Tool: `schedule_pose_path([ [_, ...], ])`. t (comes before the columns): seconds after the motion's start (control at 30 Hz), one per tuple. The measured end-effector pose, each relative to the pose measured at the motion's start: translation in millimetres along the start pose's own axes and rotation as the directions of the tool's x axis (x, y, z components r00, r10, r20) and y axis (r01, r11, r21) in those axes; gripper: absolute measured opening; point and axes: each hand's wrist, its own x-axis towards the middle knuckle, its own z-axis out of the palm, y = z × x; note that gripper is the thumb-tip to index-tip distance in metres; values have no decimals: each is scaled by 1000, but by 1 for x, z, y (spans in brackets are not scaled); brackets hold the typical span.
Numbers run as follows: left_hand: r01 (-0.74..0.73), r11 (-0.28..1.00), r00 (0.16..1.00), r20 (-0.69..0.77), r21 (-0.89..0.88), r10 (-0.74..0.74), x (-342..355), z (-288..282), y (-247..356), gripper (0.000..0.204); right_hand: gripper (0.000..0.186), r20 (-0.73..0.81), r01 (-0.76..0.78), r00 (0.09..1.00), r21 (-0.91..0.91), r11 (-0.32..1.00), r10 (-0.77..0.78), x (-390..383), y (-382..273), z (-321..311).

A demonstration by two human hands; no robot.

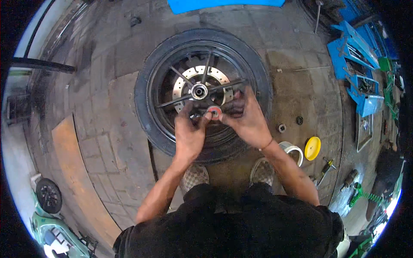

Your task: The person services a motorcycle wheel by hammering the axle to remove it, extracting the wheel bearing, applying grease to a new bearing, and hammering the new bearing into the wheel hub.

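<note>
A motorcycle wheel with a black tyre (147,99) lies flat on the floor in front of my feet. Its spokes run in to a bright metal hub (199,91), with a drilled brake disc (223,77) behind them. Just below the hub, over the wheel, I hold a small red-faced ring, which looks like a wheel bearing (214,112). My left hand (189,135) pinches it from the left. My right hand (251,124) has thumb and fingers at its right side. Some fingertips are dark and blurred, and the ring partly hides behind them.
On the right are a white round tub (300,154), a yellow lid (312,148), a small metal socket-like piece (282,128) and a black ring (299,121). An open blue toolbox (369,104) and a metal tray (365,131) stand farther right. A brown board (81,172) lies left.
</note>
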Motion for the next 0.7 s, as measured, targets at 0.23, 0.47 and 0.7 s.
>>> schedule_pose_path([
  [0.23, -96, 921, 977, -140, 377, 159, 36, -18, -13, 22, 62, -111, 64, 990, -154, 986, -82, 57, 2, 26],
  [0.47, -338, 759, 881, -97, 556, 464, 33, -22, -43, 23, 63, -79, 158, 976, -398, 904, -205, 70, 2, 35],
  [0.7, -308, 733, 916, -18, 606, 400, 38, -20, -32, 41, 70, -68, 107, 989, -287, 952, -132, 82, 26, 29],
])
